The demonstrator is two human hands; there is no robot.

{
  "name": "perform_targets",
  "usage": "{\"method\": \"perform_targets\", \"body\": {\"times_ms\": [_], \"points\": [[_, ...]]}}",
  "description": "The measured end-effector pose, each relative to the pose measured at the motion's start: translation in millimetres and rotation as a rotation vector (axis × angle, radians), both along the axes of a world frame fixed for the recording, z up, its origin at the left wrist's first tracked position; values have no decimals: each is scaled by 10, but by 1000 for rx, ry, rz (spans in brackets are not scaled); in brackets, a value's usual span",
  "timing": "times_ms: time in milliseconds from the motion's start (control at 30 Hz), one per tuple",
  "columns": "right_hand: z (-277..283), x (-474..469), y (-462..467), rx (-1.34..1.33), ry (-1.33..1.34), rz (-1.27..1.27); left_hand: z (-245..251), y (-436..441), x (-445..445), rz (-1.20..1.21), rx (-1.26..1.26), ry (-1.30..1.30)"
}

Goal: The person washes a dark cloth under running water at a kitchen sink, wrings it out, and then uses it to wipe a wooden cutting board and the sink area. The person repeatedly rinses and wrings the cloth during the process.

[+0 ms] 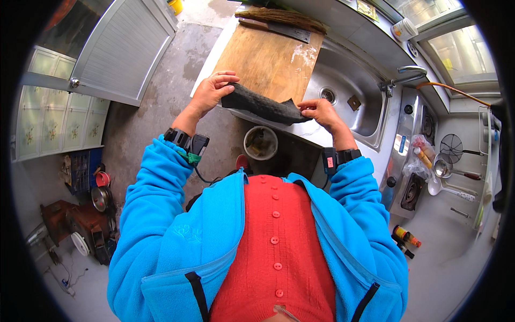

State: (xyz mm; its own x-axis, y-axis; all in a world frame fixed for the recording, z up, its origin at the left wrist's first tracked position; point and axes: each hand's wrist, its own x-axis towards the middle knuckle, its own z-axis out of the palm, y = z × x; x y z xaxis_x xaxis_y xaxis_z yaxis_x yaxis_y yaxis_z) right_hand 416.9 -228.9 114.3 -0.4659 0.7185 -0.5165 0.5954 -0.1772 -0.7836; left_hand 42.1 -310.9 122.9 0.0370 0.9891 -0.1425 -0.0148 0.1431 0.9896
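A dark grey cloth is stretched between my hands at the near edge of a wooden cutting board. My left hand pinches one end between thumb and fingers. The opposite end is gripped by my right hand, close to the sink's near-left corner. Across the far side of the board lies a cleaver with a wooden handle. Behind it rests a bundle of brown plant fibre, perhaps a brush. White residue marks the board's right side.
To the right is a stainless steel sink with a faucet. Beyond it stands a gas stove, with ladles hanging nearby. A white bucket holding scraps sits on the floor below. An open door is at left.
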Motion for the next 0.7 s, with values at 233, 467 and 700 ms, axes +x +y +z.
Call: {"method": "perform_targets", "body": {"times_ms": [233, 467, 700], "points": [[221, 69, -7, 440, -14, 34, 309, 27, -40, -55, 85, 688], [594, 127, -47, 336, 304, -85, 450, 19, -62, 111, 425, 606], [327, 142, -59, -8, 590, -304, 28, 43, -75, 220, 207, 460]]}}
